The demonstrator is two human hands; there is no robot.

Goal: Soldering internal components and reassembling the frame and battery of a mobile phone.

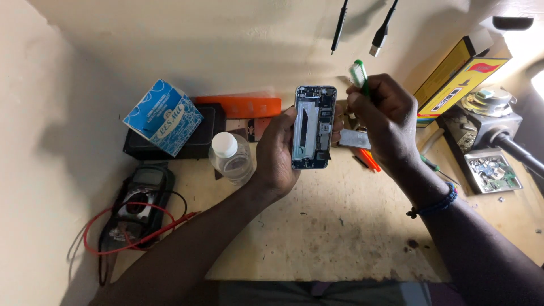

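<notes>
My left hand [279, 153] holds an opened smartphone [313, 127] upright above the workbench, its bare circuit boards and metal frame facing me. Just right of the phone's top edge, my right hand [385, 116] grips a green-and-white toothbrush [358, 73], bristle head pointing up. A dark bead bracelet [436, 205] circles my right wrist.
A clear bottle with a white cap [230, 157] stands left of the phone. Behind it lie a blue tissue box [162, 116] on a black case and an orange tool [241, 106]. A multimeter with red leads [136, 204] sits at left. Yellow box [453, 79], circuit board tray [492, 170] at right.
</notes>
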